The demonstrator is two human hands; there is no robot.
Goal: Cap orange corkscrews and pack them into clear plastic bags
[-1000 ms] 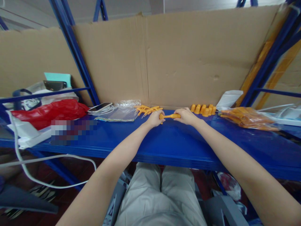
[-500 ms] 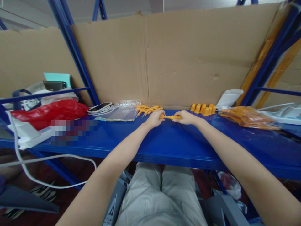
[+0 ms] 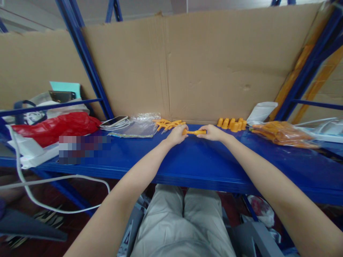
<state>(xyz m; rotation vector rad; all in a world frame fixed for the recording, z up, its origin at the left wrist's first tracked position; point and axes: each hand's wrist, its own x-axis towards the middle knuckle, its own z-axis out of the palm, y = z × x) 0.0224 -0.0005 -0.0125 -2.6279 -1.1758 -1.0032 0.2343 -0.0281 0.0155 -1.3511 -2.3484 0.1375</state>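
Between my two hands, just above the blue shelf (image 3: 203,157), a slim orange plastic corkscrew part (image 3: 192,132) lies level, its middle looking ribbed. My left hand (image 3: 178,134) is closed on its left end, and my right hand (image 3: 211,132) pinches the right end. The fingers cover parts of both ends. Just behind my left hand, several orange plastic corkscrews (image 3: 167,124) are piled with thin metal spirals showing at the front. Off to the right of my right hand stand several orange cup-shaped pieces (image 3: 232,124) in a cluster.
A clear plastic bag (image 3: 142,130) and a phone (image 3: 115,121) with a white cable lie to the left, beyond them a red bag (image 3: 57,128). At right is a bag of orange pieces (image 3: 282,132). A cardboard sheet (image 3: 209,64) rises behind, between blue posts.
Both hands stay on the orange corkscrew part in nearly the same place. The view has shifted only very slightly.
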